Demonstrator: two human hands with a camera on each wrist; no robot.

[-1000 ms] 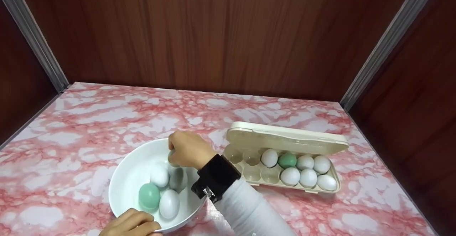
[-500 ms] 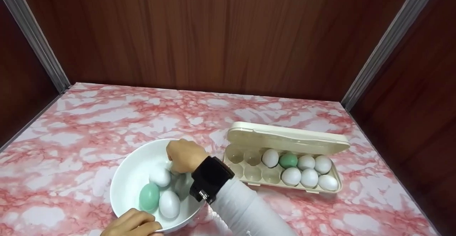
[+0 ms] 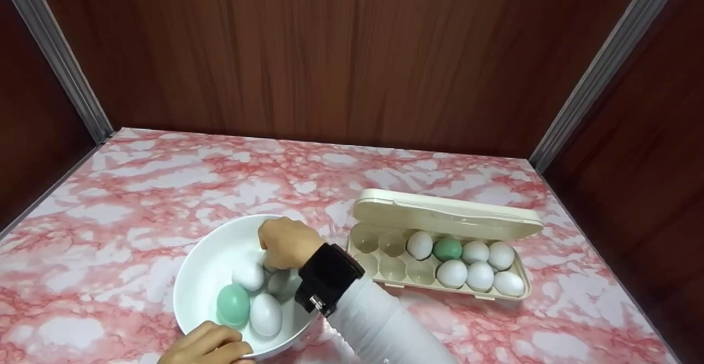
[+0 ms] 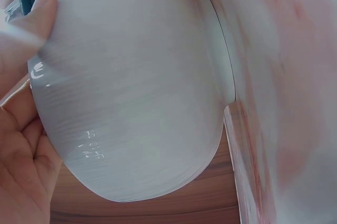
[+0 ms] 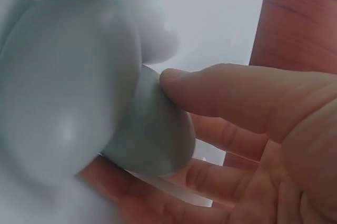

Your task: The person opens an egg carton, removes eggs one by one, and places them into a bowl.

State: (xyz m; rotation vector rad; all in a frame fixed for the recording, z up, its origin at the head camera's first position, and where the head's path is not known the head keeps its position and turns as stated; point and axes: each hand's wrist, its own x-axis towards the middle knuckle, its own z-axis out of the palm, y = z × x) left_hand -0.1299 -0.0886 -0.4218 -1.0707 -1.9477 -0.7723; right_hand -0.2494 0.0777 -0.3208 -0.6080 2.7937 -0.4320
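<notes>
Lowered the right hand point(image 3: 289, 244) slightly deeper into the white bowl point(image 3: 199, 268) since a second ago, while keeping the left hand point(image 3: 206, 345) at the near left rim. Now pinching a shaded greenish-grey egg point(image 5: 152, 129) in the right part of the bowl, with the thumb on one side and fingers round the other, spread only wide enough to span it. Overlapping that egg in the right wrist view: a second shaded egg point(image 5: 68, 87); cannot tell whether touching. Grouped to the left and near inside the same bowl: a green egg point(image 3: 233, 304), a near white egg point(image 3: 266, 315) and a far white egg point(image 3: 248, 275). Gripping the rim narrowly with the left hand, one digit against the outer wall. Set to the right, near the bowl but apart: a cream egg carton point(image 3: 392, 269) with a raised lid point(image 3: 445, 210), filled toward the right end with white carton eggs point(image 3: 479, 276) and a green carton egg point(image 3: 447, 249) in the far row. Wearing a black wrist device point(image 3: 333, 276) over a white sleeve point(image 3: 385, 320) on the right arm. Standing on a red-and-white marbled table point(image 3: 110, 215), before a brown wood panel point(image 3: 341, 50)
</notes>
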